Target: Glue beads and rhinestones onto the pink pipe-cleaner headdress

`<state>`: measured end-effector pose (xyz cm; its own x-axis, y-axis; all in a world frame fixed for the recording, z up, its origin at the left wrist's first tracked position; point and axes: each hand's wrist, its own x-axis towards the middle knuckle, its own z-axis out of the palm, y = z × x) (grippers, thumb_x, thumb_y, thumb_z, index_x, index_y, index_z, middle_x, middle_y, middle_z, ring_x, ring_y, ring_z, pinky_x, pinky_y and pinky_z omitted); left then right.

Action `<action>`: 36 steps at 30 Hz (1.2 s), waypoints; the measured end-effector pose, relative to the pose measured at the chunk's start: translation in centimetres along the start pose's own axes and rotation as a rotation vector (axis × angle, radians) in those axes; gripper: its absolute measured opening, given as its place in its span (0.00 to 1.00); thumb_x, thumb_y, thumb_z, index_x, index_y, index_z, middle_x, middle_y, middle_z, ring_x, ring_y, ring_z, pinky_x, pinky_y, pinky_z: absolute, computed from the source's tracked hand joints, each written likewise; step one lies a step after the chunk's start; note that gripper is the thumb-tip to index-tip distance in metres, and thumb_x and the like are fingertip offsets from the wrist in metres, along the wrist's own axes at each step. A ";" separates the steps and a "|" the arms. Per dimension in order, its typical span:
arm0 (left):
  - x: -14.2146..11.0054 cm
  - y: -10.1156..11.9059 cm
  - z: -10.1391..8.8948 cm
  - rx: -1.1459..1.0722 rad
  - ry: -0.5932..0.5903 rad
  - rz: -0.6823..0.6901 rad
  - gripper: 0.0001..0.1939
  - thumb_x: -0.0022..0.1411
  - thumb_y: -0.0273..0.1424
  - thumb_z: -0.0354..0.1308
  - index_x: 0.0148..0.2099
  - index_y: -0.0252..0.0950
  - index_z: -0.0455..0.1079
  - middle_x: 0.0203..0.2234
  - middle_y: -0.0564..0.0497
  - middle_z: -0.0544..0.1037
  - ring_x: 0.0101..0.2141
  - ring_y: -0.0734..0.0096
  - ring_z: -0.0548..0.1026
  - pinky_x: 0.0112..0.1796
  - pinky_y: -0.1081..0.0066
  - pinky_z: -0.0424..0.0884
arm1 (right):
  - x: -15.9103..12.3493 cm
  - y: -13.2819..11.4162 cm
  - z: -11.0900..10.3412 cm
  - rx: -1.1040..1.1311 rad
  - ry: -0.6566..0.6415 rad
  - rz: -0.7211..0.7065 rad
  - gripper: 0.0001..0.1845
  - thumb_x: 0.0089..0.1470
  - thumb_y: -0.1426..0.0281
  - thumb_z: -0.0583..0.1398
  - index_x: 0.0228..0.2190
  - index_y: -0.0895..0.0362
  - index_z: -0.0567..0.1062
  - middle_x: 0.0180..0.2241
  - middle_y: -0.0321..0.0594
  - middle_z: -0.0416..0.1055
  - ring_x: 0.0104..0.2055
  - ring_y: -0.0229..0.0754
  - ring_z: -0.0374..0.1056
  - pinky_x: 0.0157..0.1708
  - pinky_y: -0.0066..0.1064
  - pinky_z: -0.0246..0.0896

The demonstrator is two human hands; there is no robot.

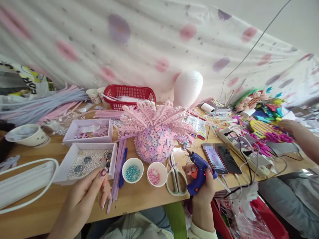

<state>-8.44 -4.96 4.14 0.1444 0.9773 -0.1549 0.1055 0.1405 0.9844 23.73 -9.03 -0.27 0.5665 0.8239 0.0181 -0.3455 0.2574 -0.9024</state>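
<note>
Right hand (206, 188) around blue, orange-triggered glue gun (200, 162)

On the table (147, 199), the flower ball (154, 142) stands in the middle. Before it are two cups (162, 173) with beads (132, 173) inside. At their right lie the scissors (174, 168), then a glue gun (200, 166) in the right hand (205, 191), then a phone (215, 162). Two boxes (65, 163) are at the left, a basket (132, 91) behind.

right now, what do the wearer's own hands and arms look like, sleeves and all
The left hand is ungloved, one nail looking glossy and dark reddish; no sleeve shows on that forearm. The right hand is ungloved too, with a pale cream sleeve below the wrist.
</note>
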 end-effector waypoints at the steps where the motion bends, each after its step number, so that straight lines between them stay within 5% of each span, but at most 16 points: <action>1: 0.4 0.5 0.8 -0.029 -0.013 0.018 0.26 0.69 0.52 0.56 0.23 0.43 0.64 0.12 0.55 0.67 0.21 0.64 0.71 0.30 0.68 0.71 | -0.1 0.0 0.1 -0.004 -0.004 -0.006 0.27 0.49 0.44 0.66 0.20 0.54 0.73 0.20 0.38 0.67 0.27 0.45 0.67 0.43 0.50 0.72; 7: 2.7 0.2 2.1 -0.311 -0.041 -0.004 0.16 0.56 0.44 0.72 0.28 0.39 0.76 0.17 0.52 0.78 0.22 0.68 0.75 0.29 0.70 0.75 | -0.5 -0.1 0.1 -0.035 0.032 -0.034 0.28 0.48 0.43 0.67 0.19 0.54 0.73 0.20 0.38 0.68 0.25 0.44 0.66 0.36 0.44 0.73; 12: 3.7 -0.3 2.2 -0.607 0.071 -0.146 0.15 0.42 0.34 0.80 0.30 0.36 0.79 0.20 0.52 0.82 0.25 0.66 0.81 0.28 0.72 0.77 | 0.1 0.3 -0.5 -0.044 0.030 0.009 0.27 0.44 0.43 0.69 0.19 0.54 0.73 0.21 0.36 0.64 0.25 0.43 0.64 0.35 0.43 0.73; 14: 3.9 0.1 2.4 -0.703 0.099 -0.148 0.16 0.41 0.32 0.80 0.27 0.36 0.75 0.17 0.56 0.78 0.21 0.72 0.77 0.24 0.75 0.74 | 0.4 0.3 -0.9 -0.036 0.043 0.007 0.27 0.44 0.43 0.69 0.19 0.54 0.73 0.21 0.36 0.63 0.26 0.43 0.63 0.34 0.42 0.73; 17: 4.0 1.1 2.8 -0.851 -0.010 -0.121 0.18 0.45 0.33 0.79 0.27 0.36 0.71 0.12 0.62 0.65 0.16 0.81 0.65 0.21 0.79 0.68 | 0.7 0.2 -1.3 -0.029 0.076 0.002 0.26 0.46 0.44 0.67 0.20 0.54 0.72 0.22 0.35 0.63 0.27 0.42 0.64 0.34 0.40 0.72; 23: 4.1 2.2 3.4 -0.961 -0.183 -0.084 0.21 0.58 0.33 0.72 0.24 0.37 0.62 0.13 0.64 0.45 0.16 0.80 0.52 0.22 0.79 0.61 | 0.9 0.5 -1.8 -0.035 0.123 0.004 0.26 0.43 0.44 0.68 0.21 0.54 0.73 0.22 0.34 0.62 0.27 0.42 0.63 0.33 0.38 0.70; 30: 4.3 2.2 3.4 -0.948 -0.202 -0.060 0.14 0.52 0.33 0.78 0.31 0.33 0.75 0.16 0.57 0.68 0.21 0.78 0.67 0.27 0.76 0.69 | 0.9 0.6 -1.8 -0.058 0.158 0.012 0.26 0.42 0.44 0.68 0.20 0.54 0.73 0.22 0.35 0.64 0.27 0.41 0.64 0.34 0.36 0.70; 36: 4.6 2.2 3.1 -0.948 -0.129 -0.062 0.17 0.46 0.31 0.81 0.38 0.34 0.82 0.20 0.55 0.76 0.25 0.78 0.75 0.30 0.80 0.75 | 1.0 0.2 -1.4 -0.076 0.166 -0.015 0.26 0.43 0.45 0.68 0.20 0.54 0.73 0.21 0.34 0.64 0.27 0.41 0.65 0.33 0.35 0.71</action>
<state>-4.54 -0.66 5.35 0.2783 0.9469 -0.1613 -0.7155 0.3164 0.6229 25.30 -8.86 -0.99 0.6892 0.7238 -0.0339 -0.2822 0.2250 -0.9326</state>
